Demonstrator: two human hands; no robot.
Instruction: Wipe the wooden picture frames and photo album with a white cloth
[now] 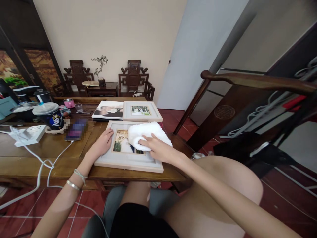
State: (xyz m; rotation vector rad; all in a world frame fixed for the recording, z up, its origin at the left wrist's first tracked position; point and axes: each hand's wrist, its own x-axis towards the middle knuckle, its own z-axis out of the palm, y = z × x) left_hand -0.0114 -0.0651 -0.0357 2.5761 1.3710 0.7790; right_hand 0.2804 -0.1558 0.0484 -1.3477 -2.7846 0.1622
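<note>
A white-framed photo [128, 162] lies flat near the front right corner of the wooden table [44, 155]. My left hand [104, 141] rests on the frame's left edge, fingers flat. My right hand [158, 148] presses a folded white cloth [148, 132] onto the glass over the picture. Behind this frame lie another framed photo [142, 111] and an unframed photo print [109, 110].
On the table's left sit a phone [76, 129] with a charging cable, a white power strip [27, 134], a lidded printed cup [51, 115], a pink pot [69, 103] and a small glass [78, 107]. A dark wooden chair arm [247, 81] rises on the right. Carved chairs stand by the far wall.
</note>
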